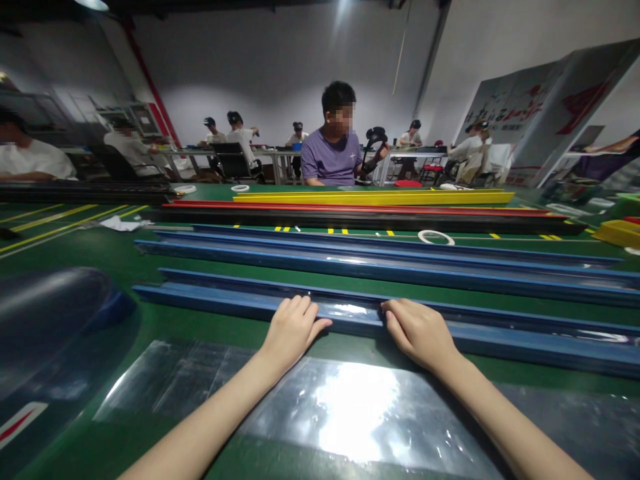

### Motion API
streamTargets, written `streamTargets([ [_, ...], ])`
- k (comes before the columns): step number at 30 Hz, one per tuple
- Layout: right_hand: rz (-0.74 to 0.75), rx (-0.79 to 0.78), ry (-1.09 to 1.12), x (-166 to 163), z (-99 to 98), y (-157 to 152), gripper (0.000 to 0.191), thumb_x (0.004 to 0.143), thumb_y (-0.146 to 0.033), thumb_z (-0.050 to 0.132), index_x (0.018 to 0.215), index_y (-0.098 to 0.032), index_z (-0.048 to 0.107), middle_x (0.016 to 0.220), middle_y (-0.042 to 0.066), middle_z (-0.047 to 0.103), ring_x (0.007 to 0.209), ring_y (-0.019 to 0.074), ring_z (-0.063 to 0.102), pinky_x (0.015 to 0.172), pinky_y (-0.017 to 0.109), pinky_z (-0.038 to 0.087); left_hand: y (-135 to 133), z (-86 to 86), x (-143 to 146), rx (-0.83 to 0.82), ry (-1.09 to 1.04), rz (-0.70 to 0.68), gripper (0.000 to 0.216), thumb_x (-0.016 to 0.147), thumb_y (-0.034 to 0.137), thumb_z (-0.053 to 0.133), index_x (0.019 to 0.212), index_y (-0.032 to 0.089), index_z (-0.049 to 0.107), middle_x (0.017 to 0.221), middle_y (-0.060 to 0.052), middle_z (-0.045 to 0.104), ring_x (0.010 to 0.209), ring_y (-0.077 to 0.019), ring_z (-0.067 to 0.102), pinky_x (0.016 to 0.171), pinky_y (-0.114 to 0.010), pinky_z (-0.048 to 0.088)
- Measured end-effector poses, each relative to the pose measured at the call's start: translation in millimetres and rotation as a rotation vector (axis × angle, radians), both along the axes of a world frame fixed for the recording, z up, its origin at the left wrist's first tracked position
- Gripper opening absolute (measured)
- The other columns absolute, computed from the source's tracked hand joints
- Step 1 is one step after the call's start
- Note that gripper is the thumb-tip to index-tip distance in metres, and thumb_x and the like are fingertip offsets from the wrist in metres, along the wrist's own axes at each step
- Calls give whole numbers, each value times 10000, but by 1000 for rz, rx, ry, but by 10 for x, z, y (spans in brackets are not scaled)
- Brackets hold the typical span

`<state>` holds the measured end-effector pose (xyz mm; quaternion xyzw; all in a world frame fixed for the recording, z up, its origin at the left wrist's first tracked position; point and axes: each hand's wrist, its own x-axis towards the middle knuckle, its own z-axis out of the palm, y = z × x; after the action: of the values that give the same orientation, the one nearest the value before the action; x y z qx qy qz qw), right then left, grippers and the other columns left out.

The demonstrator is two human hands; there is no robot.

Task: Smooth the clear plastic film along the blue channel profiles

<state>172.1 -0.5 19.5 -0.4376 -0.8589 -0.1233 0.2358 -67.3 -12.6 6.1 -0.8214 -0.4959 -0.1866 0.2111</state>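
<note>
A long blue channel-shaped profile [200,298] lies across the table in front of me. My left hand [294,328] is closed over its near wall, fingertips reaching into the trough and thumb pointing right along the near side. Further right, my right hand [419,332] grips the same wall, its fingers also curled over into the channel. Shiny clear film shows inside the trough between the hands. Beneath my forearms a flat clear plastic sheet [280,393] lies on the green table [150,327], reflecting a bright glare.
Behind it lie more blue profiles [280,257], a red and black profile [350,217] and a yellow one [375,197]. A white ring [436,231] rests among them. A dark blue bulky object [55,333] stands at left. Across the table sits a person [330,157] holding a black headband-like device [376,140].
</note>
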Motion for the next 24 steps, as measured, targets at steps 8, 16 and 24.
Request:
streamTargets([
  [8, 66, 93, -100, -9, -37, -6, 300, 848, -217, 314, 739, -159, 588, 741, 74, 619, 672, 143, 527, 616, 252, 365, -2, 2, 4, -4, 10, 12, 345, 845, 418, 351, 673, 163, 509, 665, -36, 506, 653, -169, 443, 590, -288, 281],
  [16, 87, 113, -165, -38, -26, -36, 278, 847, -208, 333, 744, -152, 585, 801, 85, 628, 724, 151, 529, 644, 260, 365, 4, 0, 6, 12, 35, 21, 349, 845, 417, 345, 680, 159, 513, 677, -45, 516, 658, -176, 452, 584, -289, 283],
  [24, 93, 264, -225, -69, -108, -40, 227, 837, -232, 386, 766, -140, 581, 861, 87, 646, 770, 167, 558, 645, 274, 360, 2, -6, 11, 20, 48, 24, 325, 833, 412, 376, 680, 159, 512, 671, -42, 516, 651, -183, 456, 580, -289, 289],
])
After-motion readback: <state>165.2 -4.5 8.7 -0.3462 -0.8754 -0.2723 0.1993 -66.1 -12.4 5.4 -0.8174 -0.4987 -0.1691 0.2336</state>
